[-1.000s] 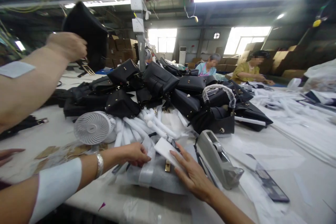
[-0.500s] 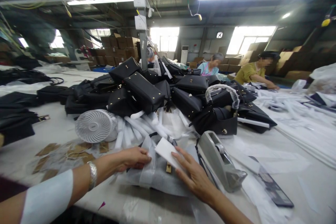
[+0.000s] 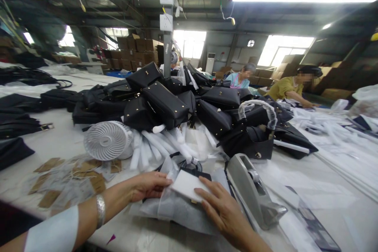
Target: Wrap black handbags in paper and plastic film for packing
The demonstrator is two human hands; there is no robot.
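Note:
A black bag partly wrapped in translucent sheet (image 3: 183,214) lies in front of me. Over its clasp rests a white foam piece (image 3: 186,185), covering most of the gold metal. My left hand (image 3: 152,186) has its fingers pressed together on the sheet at the foam's left edge. Spread fingers of my right hand (image 3: 220,204) lie on the foam's right side. Just right of the bag stands a grey tape dispenser (image 3: 255,193).
Behind is a heap of black bags (image 3: 168,104) with white foam tubes (image 3: 153,145). A white fan (image 3: 108,140) and brown tags (image 3: 50,199) lie left. A phone (image 3: 315,224) is at right. Two people work across the table.
The foam piece has moved down and left over the gold clasp and lies flatter. My left hand's fingers have come to its edge. The view has shifted slightly left.

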